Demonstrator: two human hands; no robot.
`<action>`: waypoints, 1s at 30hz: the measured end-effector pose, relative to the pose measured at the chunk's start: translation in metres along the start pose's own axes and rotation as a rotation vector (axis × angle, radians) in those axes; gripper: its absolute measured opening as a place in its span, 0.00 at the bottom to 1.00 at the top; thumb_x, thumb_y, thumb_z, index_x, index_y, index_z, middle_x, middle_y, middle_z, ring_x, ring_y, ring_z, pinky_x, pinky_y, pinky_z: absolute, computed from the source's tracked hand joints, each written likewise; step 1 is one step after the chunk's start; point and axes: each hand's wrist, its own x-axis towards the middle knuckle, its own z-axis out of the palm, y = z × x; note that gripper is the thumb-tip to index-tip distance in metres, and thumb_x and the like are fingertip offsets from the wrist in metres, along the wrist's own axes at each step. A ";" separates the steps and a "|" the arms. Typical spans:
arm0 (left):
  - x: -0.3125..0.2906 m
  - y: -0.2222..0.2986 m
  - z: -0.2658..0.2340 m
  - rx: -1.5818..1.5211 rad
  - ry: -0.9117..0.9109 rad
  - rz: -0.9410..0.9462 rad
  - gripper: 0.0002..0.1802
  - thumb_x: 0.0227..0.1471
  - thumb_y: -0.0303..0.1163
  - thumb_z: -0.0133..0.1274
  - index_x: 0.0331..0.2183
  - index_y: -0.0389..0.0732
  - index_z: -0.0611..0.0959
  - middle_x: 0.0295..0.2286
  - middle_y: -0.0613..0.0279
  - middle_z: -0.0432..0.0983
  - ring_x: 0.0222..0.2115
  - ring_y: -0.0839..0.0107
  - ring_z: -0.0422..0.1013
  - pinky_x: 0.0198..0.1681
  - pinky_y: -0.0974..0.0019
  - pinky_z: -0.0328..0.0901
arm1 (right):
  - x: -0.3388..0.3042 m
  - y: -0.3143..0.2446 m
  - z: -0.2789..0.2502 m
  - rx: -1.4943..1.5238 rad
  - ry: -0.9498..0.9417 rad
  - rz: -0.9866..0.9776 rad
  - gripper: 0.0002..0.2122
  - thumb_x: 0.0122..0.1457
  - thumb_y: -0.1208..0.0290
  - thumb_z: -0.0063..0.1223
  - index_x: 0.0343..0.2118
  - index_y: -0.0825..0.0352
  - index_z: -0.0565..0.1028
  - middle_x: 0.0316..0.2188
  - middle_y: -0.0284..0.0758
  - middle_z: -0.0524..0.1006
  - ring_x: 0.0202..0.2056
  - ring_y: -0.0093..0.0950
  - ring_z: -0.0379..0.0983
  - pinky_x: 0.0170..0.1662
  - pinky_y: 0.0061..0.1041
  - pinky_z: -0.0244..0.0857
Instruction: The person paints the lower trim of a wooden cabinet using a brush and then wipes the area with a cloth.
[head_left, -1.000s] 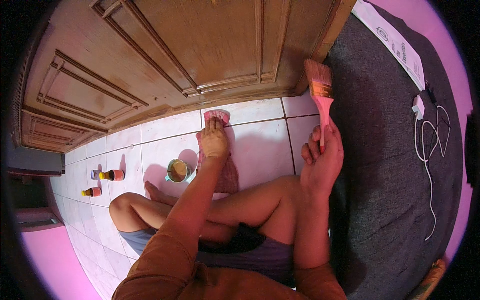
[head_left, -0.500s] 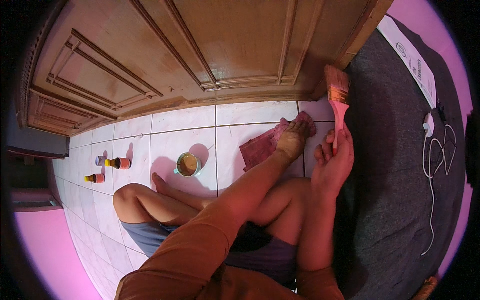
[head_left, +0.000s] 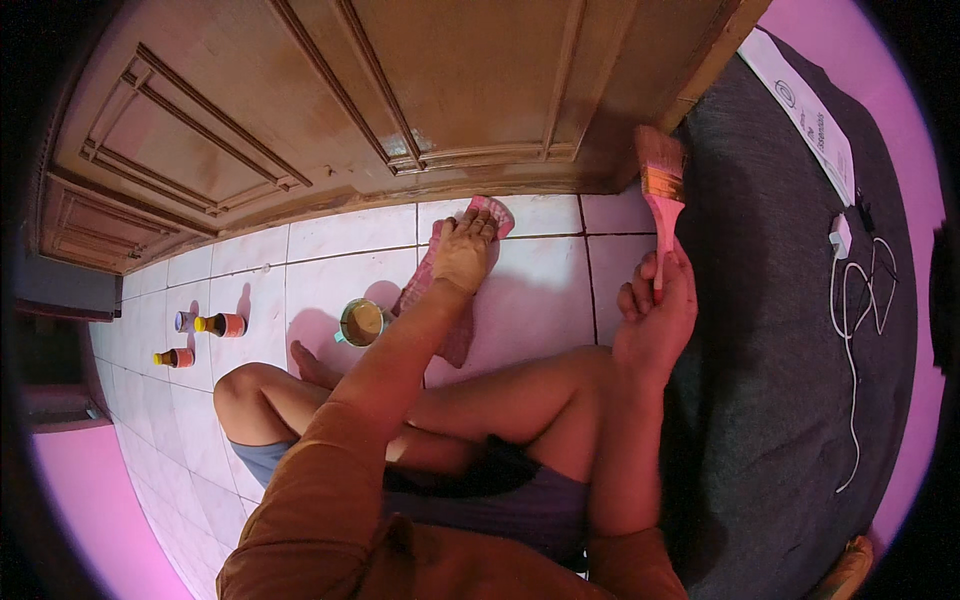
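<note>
Flat against the tiled floor, my left hand (head_left: pixel 463 255) presses on a pink patterned cloth (head_left: pixel 456 342), fingers closed over its far end by the foot of the wooden panelling. The cloth's loose end trails back toward my folded legs. My right hand (head_left: pixel 657 318) holds up a wide flat paintbrush (head_left: pixel 664 215) by its pink-red handle, with the brown bristles pointing up and away from me. Left of the cloth stands a pale green cup (head_left: pixel 343 336) containing a light brown liquid.
Brown wooden panelling (head_left: pixel 470 80) with raised mouldings rises ahead. Two yellow-capped bottles (head_left: pixel 232 325) lie or stand at the left, near a small tin (head_left: pixel 184 321). A dark grey cushioned surface (head_left: pixel 780 300) on the right bears a white cable (head_left: pixel 850 370) and a printed sheet (head_left: pixel 805 110).
My left hand has slid the cloth leftward along the foot of the panelling, closer to the cup. The right hand still holds the paintbrush up in nearly the same place.
</note>
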 end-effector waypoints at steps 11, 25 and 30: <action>0.018 0.078 -0.029 -0.236 -0.104 0.547 0.29 0.43 0.28 0.50 0.51 0.39 0.74 0.57 0.55 0.62 0.60 0.58 0.54 0.66 0.55 0.41 | 0.009 0.008 -0.006 0.015 -0.030 -0.031 0.10 0.62 0.70 0.44 0.45 0.65 0.69 0.23 0.25 0.68 0.18 0.12 0.54 0.19 0.14 0.47; -0.024 -0.001 -0.033 -0.157 -0.184 -0.129 0.26 0.45 0.40 0.54 0.46 0.36 0.74 0.41 0.42 0.72 0.45 0.50 0.67 0.51 0.55 0.60 | 0.003 0.005 -0.001 0.066 -0.087 -0.024 0.10 0.62 0.69 0.44 0.46 0.63 0.69 0.24 0.25 0.68 0.18 0.12 0.54 0.21 0.15 0.47; -0.007 0.039 -0.127 -0.611 -0.284 -0.016 0.17 0.47 0.32 0.54 0.41 0.39 0.75 0.31 0.45 0.77 0.35 0.50 0.74 0.40 0.57 0.68 | 0.000 0.000 -0.009 0.068 -0.043 -0.047 0.10 0.62 0.69 0.44 0.45 0.63 0.69 0.24 0.24 0.68 0.18 0.12 0.53 0.20 0.14 0.47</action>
